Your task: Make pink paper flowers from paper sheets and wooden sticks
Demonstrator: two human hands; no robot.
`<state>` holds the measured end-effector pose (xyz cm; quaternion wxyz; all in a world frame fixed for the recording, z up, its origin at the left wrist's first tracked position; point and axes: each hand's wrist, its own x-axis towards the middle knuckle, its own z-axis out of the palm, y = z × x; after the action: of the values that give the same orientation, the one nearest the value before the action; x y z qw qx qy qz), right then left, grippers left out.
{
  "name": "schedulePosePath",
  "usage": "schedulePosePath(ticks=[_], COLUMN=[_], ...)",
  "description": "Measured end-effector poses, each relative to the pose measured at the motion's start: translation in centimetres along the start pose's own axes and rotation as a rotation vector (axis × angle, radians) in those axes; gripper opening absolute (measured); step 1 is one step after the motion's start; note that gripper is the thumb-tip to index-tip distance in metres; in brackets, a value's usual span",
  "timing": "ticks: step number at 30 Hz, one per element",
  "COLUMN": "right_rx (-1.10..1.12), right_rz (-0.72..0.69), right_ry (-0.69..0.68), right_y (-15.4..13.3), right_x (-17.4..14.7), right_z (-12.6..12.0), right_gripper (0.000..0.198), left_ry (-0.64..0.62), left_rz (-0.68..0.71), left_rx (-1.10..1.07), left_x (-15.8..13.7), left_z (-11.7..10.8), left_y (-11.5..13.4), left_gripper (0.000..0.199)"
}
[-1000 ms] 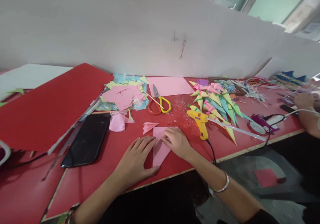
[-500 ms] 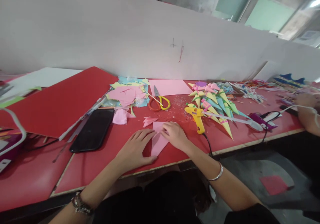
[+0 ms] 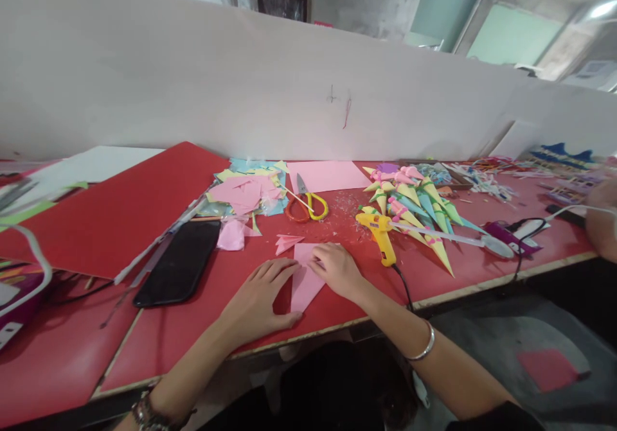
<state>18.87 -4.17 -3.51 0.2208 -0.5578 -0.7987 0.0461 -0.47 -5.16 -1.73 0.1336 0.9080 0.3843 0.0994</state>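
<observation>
A pale partition wall [image 3: 216, 90] stretches behind a crowded work area; before it runs a red-topped bench [image 3: 187, 338] with a worn, light-coloured front edge; a large red sheet [image 3: 120, 206] slants across its left side, while a heap of paper cones [image 3: 417, 203] in yellow, blue, green and pink lies to the right; a pile of paper scraps [image 3: 245, 190], mostly pink on top with blue and yellow beneath, sits toward the back, beside a flat pink sheet [image 3: 332, 174] near the wall; a black phone [image 3: 178, 264] lies face up in front of the red sheet.

At centre, close to the front edge, a person works at a piece of pink paper [image 3: 304, 286] flat on the bench; the left hand [image 3: 255, 296] is spread, thumb well apart from the fingers, its fingertips at the paper's left edge; the right hand [image 3: 337, 270] rests on the paper's upper right, fingers bent together, though whether they pinch the sheet cannot be told.

A yellow glue gun [image 3: 383, 241] lies just right of the right hand; red-and-yellow-handled scissors [image 3: 309, 198] lie beyond the paper, blades toward the wall; a silver bangle [image 3: 425, 347] circles the right forearm; smallest of all, a folded pink piece [image 3: 288, 243] lies just beyond the left hand.
</observation>
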Motion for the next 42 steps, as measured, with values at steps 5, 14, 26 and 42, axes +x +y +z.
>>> schedulePosePath(ticks=[5,14,26,42], right_rx=[-0.009,-0.017,-0.031,-0.042], right_rz=[0.005,0.010,0.023,0.041], right_ry=[0.001,-0.037,-0.081,-0.098], right_y=[0.0,-0.2,-0.4,-0.5], right_x=[0.0,-0.1,-0.1,-0.1], right_z=[0.0,-0.1,-0.5,-0.5], right_gripper=[0.011,0.011,0.012,0.012], left_ry=[0.010,0.017,-0.072,-0.138], left_rz=[0.011,0.042,0.261,0.321], left_rx=[0.007,-0.021,0.088,0.123], left_x=[-0.2,-0.2,-0.9,-1.0], left_z=[0.3,0.3,0.1,1.0], left_y=[-0.3,-0.2,-0.3,-1.1], left_gripper=[0.065,0.066,0.047,0.046])
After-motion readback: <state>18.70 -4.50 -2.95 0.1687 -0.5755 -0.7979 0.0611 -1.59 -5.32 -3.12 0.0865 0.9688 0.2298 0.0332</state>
